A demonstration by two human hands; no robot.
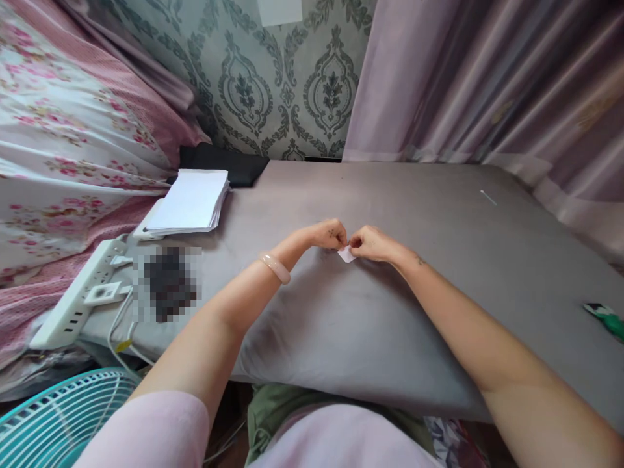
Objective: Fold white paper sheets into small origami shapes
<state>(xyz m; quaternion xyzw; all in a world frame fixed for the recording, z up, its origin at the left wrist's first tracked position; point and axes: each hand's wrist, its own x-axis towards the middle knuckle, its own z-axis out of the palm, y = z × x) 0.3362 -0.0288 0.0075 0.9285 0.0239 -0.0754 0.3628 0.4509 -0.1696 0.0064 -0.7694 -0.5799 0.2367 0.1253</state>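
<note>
At the far left, a pink-and-white floral curtain (73,117) hangs down beside the table (429,214), which has a grey cover, and below it a teal fan (73,403) shows its round grille. A white power strip (73,309) lies slanted along the table's left edge, with plugs and white cables in it. Just right of the strip, a dark thing (170,283) is pixelated, so what it is cannot be told. Beyond it sits a stack of white paper (190,198), with a flat black item (238,166) behind. Near the middle, the left hand (331,234), with a pale bangle (275,268) on its forearm, has its fingers closed on the left side of a small piece of white paper (346,254). This piece is between the two hands, low over the cover. The right hand (370,244) pinches its other side with thumb and fingers. Farther right, a mauve curtain (404,78) falls behind the table, a thin white stick (489,197) lies on the cover, and a green-and-white item (607,318) is cut off by the right edge.
</note>
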